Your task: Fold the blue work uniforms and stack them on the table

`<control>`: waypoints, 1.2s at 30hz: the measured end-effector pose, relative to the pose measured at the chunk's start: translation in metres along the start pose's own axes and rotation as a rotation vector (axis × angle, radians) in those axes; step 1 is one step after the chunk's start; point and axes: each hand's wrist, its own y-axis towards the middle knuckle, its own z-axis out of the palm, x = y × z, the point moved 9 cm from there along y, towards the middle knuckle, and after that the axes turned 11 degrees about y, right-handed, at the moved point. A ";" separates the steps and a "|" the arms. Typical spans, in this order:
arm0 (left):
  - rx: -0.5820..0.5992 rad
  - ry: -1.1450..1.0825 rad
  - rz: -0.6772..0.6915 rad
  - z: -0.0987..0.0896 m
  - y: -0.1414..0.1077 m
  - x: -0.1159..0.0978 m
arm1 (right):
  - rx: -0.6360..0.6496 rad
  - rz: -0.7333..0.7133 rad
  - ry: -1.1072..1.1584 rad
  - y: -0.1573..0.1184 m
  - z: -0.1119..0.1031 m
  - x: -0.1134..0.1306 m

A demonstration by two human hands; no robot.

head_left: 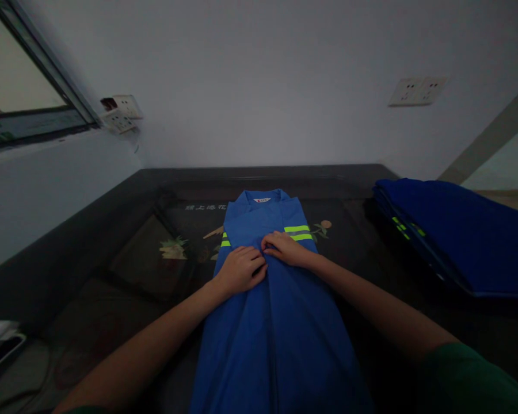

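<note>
A blue garment (259,339) with a collar, a white neck label and yellow-green reflective bands lies lengthwise on a dark glossy table (125,259). Near its chest, my left hand (240,270) rests on the front opening, with curled fingers closed on the fabric. Just to the right and slightly farther away, my right hand (284,248) pinches the cloth at the same opening. The two hands are close together. Their fingertips partly cover the fabric between them.
Folded darker blue garments (466,236) with reflective bands are stacked at the right. A white object (0,339) with a cable sits at the lower left. Behind the table rises a wall with sockets (418,92); a window is at the upper left.
</note>
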 end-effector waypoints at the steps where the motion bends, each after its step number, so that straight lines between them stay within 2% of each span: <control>1: 0.004 0.010 -0.034 -0.004 0.000 -0.002 | -0.019 -0.013 -0.016 -0.001 -0.001 0.002; 5: 0.042 -0.003 -0.130 -0.014 -0.001 -0.027 | -0.136 -0.054 0.006 -0.006 -0.012 0.012; 9: 0.117 -0.002 -0.097 0.000 -0.007 -0.047 | -0.296 0.044 -0.056 -0.012 -0.032 0.003; 11: 0.164 0.002 -0.083 0.011 -0.009 -0.046 | -0.310 0.150 -0.147 -0.015 -0.036 -0.010; 15: 0.198 -0.032 -0.046 0.023 -0.010 -0.039 | -0.224 0.352 -0.293 -0.024 -0.034 -0.036; 22: 0.187 -0.065 -0.034 0.029 -0.012 -0.039 | -0.153 0.405 -0.347 -0.026 -0.030 -0.044; 25: 0.136 -0.079 -0.078 0.022 -0.007 -0.032 | -0.213 0.407 -0.339 -0.014 -0.042 -0.052; 28: 0.093 -0.067 -0.121 0.018 -0.002 -0.023 | -0.307 0.467 -0.350 0.003 -0.066 -0.073; 30: 0.106 -0.043 -0.107 0.022 -0.001 -0.020 | -0.314 0.567 -0.353 0.012 -0.076 -0.094; 33: 0.150 -0.020 -0.098 0.032 -0.003 -0.019 | -0.270 0.689 -0.336 0.016 -0.079 -0.121; 36: 0.172 -0.006 -0.109 0.038 -0.006 -0.019 | -0.259 0.696 -0.348 0.015 -0.076 -0.132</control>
